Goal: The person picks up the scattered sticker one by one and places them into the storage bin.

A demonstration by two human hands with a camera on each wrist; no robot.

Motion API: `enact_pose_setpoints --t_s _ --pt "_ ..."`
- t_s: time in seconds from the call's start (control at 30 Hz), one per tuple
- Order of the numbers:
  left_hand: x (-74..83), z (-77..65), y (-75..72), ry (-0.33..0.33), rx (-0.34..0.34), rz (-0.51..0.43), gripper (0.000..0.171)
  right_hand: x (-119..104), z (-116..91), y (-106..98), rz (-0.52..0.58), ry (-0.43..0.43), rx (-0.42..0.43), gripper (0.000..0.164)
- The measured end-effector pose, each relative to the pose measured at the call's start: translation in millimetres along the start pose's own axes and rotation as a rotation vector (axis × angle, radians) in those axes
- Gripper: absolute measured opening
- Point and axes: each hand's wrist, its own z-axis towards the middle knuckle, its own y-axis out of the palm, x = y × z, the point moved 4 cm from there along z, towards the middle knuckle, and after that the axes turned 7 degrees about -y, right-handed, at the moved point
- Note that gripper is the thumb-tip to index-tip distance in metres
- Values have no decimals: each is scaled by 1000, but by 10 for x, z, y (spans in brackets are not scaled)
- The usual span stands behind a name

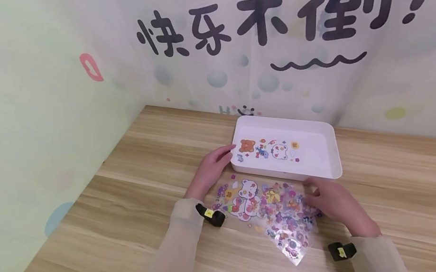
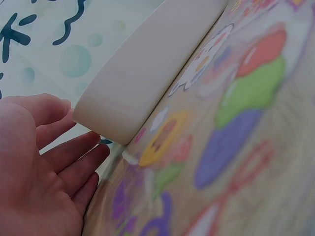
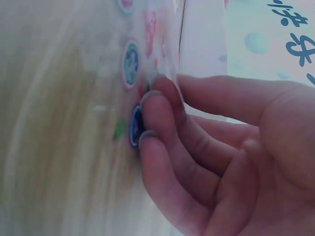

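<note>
A white rectangular tray [image 1: 319,153] has bear and small flower stickers [image 1: 280,152] on the left part of its floor. My left hand [image 1: 210,171] is at the tray's near left corner, fingers relaxed and thumb tip right at the wall. In front of the tray lies a clear sticker sheet [image 1: 246,203] with large bears. A second clear sheet [image 1: 289,227], crowded with small stickers, overlaps its right side at a slant. My right hand [image 1: 334,203] pinches the upper right edge of the sheets between thumb and fingertips [image 3: 157,105]; how many layers it holds I cannot tell.
Everything stands on a wood-grain table [image 1: 130,246]. Behind the tray hangs a printed cloth [image 1: 221,11] with large dark characters, and a pale wall [image 1: 25,99] borders the table on the left. Black wrist devices [image 1: 341,251] sit at both cuffs.
</note>
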Motion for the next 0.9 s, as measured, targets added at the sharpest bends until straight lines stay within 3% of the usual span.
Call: enact_pose_setpoints --t_s 0.4,0.6,0.9 --pt "11 3 7 6 7 -3 32 65 7 11 62 49 -32 47" --pt "4 5 8 1 6 -6 30 111 8 14 87 70 -1 38" --pt "12 -5 1 -10 10 2 28 111 35 34 115 93 10 43"
